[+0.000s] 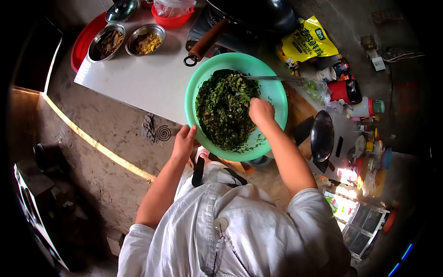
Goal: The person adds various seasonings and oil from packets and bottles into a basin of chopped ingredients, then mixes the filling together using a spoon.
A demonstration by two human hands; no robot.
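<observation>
A wide light-green basin point(272, 143) holds a heap of chopped dark green vegetables point(221, 108) with small brownish bits mixed in. My left hand point(185, 141) grips the basin's near left rim, thumb and fingers closed around the edge. Over the right part of the heap, my right hand point(261, 111) is closed in a fist; whatever it holds is hidden beneath it. A long metal-handled utensil point(272, 78) rests in the basin behind that hand, its handle crossing the right rim and its head buried in the greens.
Behind the basin sits a wok with a wooden handle point(210, 39). Two metal bowls of food point(146, 39) stand on the white table point(134, 78) at left. To the right are a yellow packet point(308, 41), a black pan point(322, 136), a red-and-black container point(344, 91) and several jars.
</observation>
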